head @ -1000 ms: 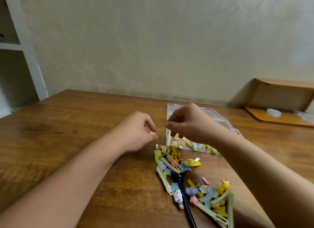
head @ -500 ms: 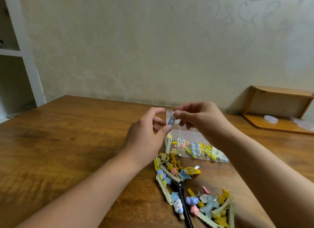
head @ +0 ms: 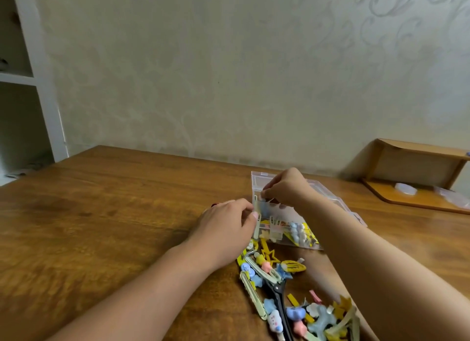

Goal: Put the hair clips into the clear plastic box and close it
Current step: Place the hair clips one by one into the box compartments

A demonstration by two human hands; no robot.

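The clear box (head: pixel 300 221) sits open on the wooden table (head: pixel 114 213), some clips already inside. The right hand (head: pixel 286 188) hovers over its near-left corner, fingers pinching a small clip there. The left hand (head: pixel 229 223) rests against the box's left wall, fingers curled; whether it grips, I can't tell. More clips (head: pixel 269 267) lie heaped just in front.

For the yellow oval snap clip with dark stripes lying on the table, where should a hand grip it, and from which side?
Judging by its pose, pinch the yellow oval snap clip with dark stripes across its narrow width, from above. It lies flat on the wooden table, its right end free of the clip pile, so a low side approach looks awkward.
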